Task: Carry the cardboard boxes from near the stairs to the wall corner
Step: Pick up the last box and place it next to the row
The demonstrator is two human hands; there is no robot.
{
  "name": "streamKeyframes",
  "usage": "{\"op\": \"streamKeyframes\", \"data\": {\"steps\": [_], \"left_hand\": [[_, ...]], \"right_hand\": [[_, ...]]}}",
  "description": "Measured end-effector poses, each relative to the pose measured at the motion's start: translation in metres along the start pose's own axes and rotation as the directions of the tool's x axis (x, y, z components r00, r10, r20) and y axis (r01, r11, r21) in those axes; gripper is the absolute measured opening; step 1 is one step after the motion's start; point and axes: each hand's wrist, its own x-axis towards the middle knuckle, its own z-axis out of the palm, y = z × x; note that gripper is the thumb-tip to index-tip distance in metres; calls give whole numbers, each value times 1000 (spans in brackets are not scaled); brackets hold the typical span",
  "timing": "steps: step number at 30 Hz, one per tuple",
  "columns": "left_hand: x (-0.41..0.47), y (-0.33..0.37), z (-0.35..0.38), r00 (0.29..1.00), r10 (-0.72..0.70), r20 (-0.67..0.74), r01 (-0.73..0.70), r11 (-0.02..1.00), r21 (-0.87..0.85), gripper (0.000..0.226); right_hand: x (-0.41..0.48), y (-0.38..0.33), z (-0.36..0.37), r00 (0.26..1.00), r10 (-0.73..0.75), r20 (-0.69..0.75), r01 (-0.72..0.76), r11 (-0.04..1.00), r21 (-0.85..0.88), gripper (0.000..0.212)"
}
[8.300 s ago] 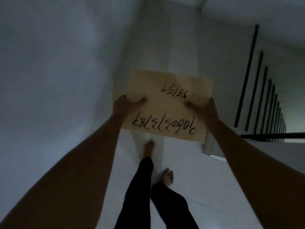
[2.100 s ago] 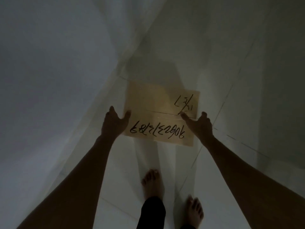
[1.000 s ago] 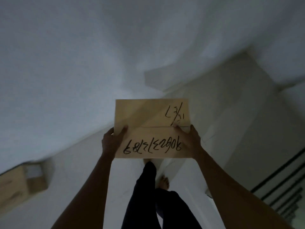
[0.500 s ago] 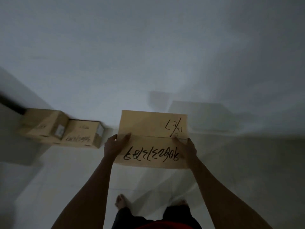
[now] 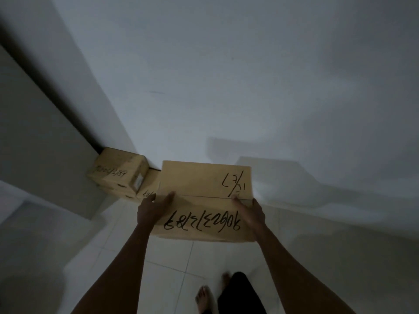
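I hold a flat cardboard box with black handwritten numbers on its top, out in front of me above the floor. My left hand grips its left edge, thumb on top. On the box's right edge sits my right hand, fingers over the top. In the wall corner, ahead and to the left, a cardboard box rests on the floor. A second box lies beside it, mostly hidden behind the one I carry.
White walls meet at the corner behind the boxes. A dark vertical strip runs down to that corner. The floor is pale tile. My bare feet and a dark trouser leg show at the bottom.
The view has swung left and closed in on the corner. The two floor boxes now sit just left of the carried box, nearer than before. Both hands keep the same grip.
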Motion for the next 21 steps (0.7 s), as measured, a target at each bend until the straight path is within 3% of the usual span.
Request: {"op": "streamKeyframes", "data": {"steps": [3,9,13,21], "left_hand": [[31,-14,-25,1000,-15,2,15,1000,8,125],[102,-30,-59,996,-86,28,85,996,33,113],[153,-30,-72,990,-127,64,118,984,134,93],[262,-52,-97,978,-138,158,91,957,274,85]], "right_hand": [[9,-19,36,999,-19,32,20,999,-44,73],[48,-45,108,998,41,56,-33,989,-142,73],[71,-57,154,995,86,42,-80,987,-138,65],[111,-60,236,984,178,-14,-179,979,-98,89]]}}
